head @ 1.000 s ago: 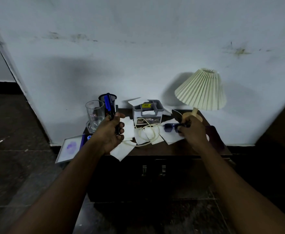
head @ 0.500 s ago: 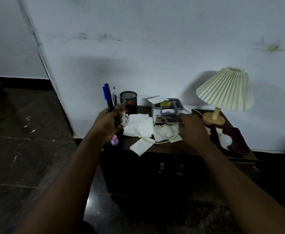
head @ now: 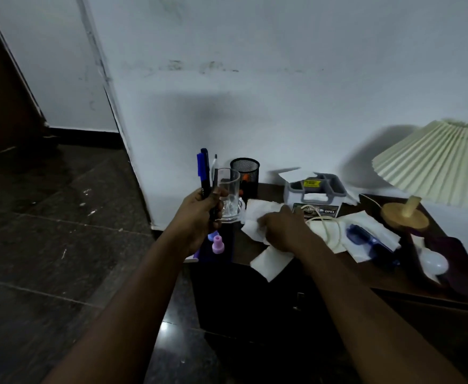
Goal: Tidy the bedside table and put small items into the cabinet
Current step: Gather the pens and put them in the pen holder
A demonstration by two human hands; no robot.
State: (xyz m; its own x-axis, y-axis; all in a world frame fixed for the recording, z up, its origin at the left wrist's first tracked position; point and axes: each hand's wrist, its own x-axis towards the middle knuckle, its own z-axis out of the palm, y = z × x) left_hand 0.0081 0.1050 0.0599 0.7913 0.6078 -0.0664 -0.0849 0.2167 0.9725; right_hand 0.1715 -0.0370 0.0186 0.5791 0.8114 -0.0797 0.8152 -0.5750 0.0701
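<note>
"At the left hand, report the load," says the inspector.

"Fingers are wrapped round a bundle of pens, held upright, with the ends standing above the fist," answers the operator. "A glass mug stands just behind that hand on the worktop. A black mesh pen cup stands behind the mug."

"Right hand?"

"It lies palm down on loose white paper sheets, with its back toward the camera. The fingers are blurred and partly hidden, so whether they pinch a sheet cannot be determined."

"Items to the right of the right hand?"

"A pale cord is just beside it. Further right are blue sunglasses on a sheet, a white bulb and a lamp with a pleated shade. A grey organiser box sits just beyond the fingers."

"Below the left hand?"

"A small pink bottle stands at the worktop's near-left corner."

"Cabinet?"

"It is directly under both hands, with its dark front facing the camera."
</note>
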